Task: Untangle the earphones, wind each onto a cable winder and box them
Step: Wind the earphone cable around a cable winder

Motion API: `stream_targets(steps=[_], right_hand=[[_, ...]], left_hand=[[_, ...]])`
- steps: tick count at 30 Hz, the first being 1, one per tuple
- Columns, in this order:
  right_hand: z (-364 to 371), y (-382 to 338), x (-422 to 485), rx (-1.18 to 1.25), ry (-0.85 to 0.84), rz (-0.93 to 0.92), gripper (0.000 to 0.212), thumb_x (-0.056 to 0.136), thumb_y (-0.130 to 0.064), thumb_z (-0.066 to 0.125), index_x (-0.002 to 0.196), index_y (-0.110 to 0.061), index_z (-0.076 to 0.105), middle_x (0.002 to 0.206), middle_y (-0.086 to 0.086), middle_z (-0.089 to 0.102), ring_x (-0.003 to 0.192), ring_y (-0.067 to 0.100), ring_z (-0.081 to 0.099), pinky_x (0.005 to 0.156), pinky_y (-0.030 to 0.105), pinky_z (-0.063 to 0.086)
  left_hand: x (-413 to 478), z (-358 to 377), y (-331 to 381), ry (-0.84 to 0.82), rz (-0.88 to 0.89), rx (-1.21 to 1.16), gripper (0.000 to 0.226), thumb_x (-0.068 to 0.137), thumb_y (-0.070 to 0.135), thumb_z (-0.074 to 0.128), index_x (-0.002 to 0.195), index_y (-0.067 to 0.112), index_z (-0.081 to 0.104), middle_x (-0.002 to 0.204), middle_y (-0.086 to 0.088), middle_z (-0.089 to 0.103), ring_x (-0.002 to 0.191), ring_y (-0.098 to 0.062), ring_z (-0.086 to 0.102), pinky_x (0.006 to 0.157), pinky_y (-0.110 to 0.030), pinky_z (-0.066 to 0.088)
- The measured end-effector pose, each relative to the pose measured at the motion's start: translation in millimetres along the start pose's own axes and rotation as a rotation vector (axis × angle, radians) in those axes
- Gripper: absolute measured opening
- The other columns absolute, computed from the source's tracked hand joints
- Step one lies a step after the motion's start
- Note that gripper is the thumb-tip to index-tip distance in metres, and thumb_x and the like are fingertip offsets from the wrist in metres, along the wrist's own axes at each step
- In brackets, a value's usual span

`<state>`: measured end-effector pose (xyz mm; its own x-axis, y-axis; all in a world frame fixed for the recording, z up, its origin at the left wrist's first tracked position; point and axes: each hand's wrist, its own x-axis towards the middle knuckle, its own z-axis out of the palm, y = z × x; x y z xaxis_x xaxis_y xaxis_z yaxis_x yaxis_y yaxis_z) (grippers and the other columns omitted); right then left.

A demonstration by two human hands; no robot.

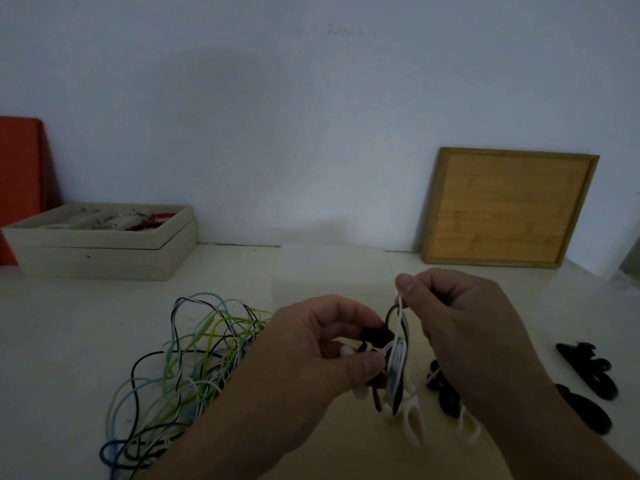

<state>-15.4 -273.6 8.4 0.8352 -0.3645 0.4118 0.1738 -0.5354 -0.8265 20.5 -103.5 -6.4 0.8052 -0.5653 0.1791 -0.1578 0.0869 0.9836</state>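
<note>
**A:** Item one?

**B:** White cable point(396, 356), several turns on a black winder point(375, 336), held in the air over the table point(69, 341). Likely light, limp and thin, and it would probably kink or slip off if left slack. The earbud ends likely want gentle handling.

**A:** Hold?

**B:** The left hand point(311, 358) grips the winder between thumb and curled fingers. The right hand point(460, 317) pinches the cable just above the winder, which looks the best place to keep tension.

**A:** Surroundings?

**B:** Left of the winder is a tangle point(194, 355) of green, blue and black cables, close enough to snag a trailing end. To the winder's right lie spare black winders point(588, 368). Below it are pale forked pieces whose kind is unclear. Just behind it is a clear box point(332, 268), with its lid state unclear. Far behind and to the right, a wooden tray point(512, 209) leans on the wall. Far behind and to the left is a beige case point(100, 244).
</note>
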Motion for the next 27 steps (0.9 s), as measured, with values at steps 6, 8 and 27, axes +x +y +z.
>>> stream_targets(steps=[6,8,27], right_hand=[[2.9,-0.6,-2.5,0.032,-0.019,0.04,0.04,0.09,-0.036,0.062,0.053,-0.021,0.06,0.043,-0.005,0.037,0.038,0.007,0.03,0.038,0.015,0.028],[2.0,-2.8,-2.9,0.037,0.056,-0.022,0.034,0.088,-0.036,0.063,0.059,-0.018,0.064,0.041,-0.006,0.035,0.038,0.006,0.031,0.039,0.015,0.028],[3.9,-2.0,-3.7,0.049,0.022,-0.005,0.032,0.088,-0.036,0.063,0.061,-0.018,0.067,0.042,-0.005,0.041,0.039,0.005,0.035,0.04,0.016,0.031]], left_hand=[[0.6,-0.9,-0.3,-0.017,-0.013,-0.014,0.025,0.071,0.001,0.078,0.085,0.021,0.073,0.087,-0.003,0.076,0.057,-0.01,0.065,0.063,-0.025,0.055],[1.1,-1.4,-1.7,-0.036,-0.043,0.014,0.029,0.074,0.0,0.079,0.085,0.026,0.074,0.088,-0.001,0.077,0.06,-0.012,0.067,0.065,-0.028,0.055],[-1.7,1.1,0.1,-0.06,0.012,0.039,0.045,0.075,-0.002,0.071,0.102,0.034,0.07,0.091,0.006,0.068,0.066,-0.026,0.069,0.065,-0.031,0.056]])
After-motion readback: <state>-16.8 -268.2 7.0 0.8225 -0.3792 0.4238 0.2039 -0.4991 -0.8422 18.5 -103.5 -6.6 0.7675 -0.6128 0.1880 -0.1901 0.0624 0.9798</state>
